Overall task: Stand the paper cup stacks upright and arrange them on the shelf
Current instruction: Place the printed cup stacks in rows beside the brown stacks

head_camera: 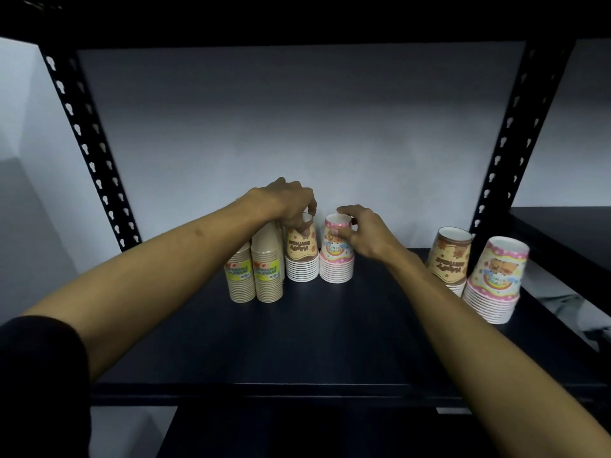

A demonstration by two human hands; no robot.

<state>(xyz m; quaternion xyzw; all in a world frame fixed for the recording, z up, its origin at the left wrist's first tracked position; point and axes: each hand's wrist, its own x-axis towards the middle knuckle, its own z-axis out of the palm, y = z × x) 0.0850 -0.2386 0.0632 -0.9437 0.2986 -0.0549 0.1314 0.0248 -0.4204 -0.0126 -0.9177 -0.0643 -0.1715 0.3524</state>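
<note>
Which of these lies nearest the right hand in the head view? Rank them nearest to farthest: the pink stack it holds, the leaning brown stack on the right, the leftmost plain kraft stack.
1. Pink stack, gripped by the right hand at centre.
2. Leaning brown stack, to the right.
3. Leftmost kraft stack, far left, beyond the left hand.

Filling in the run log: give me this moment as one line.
left hand: grips brown cup stack top | right hand: grips pink cup stack top | both upright on shelf

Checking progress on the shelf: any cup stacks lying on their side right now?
No. All six visible stacks stand rims-down on the shelf, from the plain stack at the left to the pink stack at the right.
</note>
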